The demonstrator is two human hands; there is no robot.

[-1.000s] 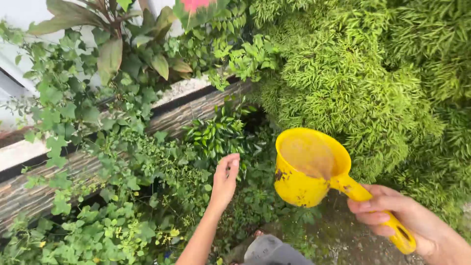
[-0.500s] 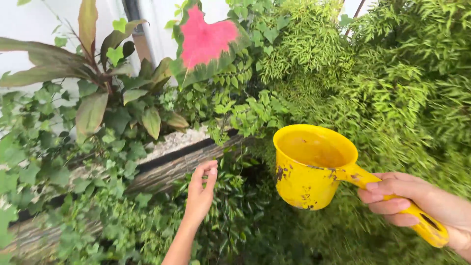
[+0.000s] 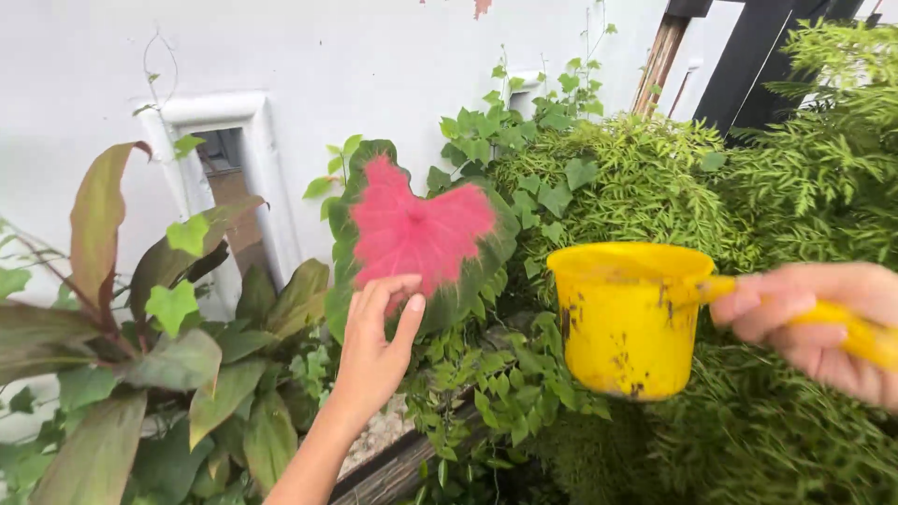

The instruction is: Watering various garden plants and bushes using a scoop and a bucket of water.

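Yellow scoop (image 3: 631,318) hung upright in the air in front of the green bushes (image 3: 748,187), its handle wrapped in the closed fingers of the right hand (image 3: 814,323). Dark chips marked its side. The left hand (image 3: 374,351) was raised with fingers loosely spread, fingertips just beside or touching the lower edge of a big pink leaf (image 3: 421,234). Reddish-green leaves (image 3: 140,327) stood to the left, before a white wall (image 3: 327,65).

A plain white plastered wall (image 3: 374,56) fills the upper background, with a small white-framed recessed opening (image 3: 229,178) up and left of the grip. Dark posts (image 3: 748,56) stand above it. Soft, even daylight.
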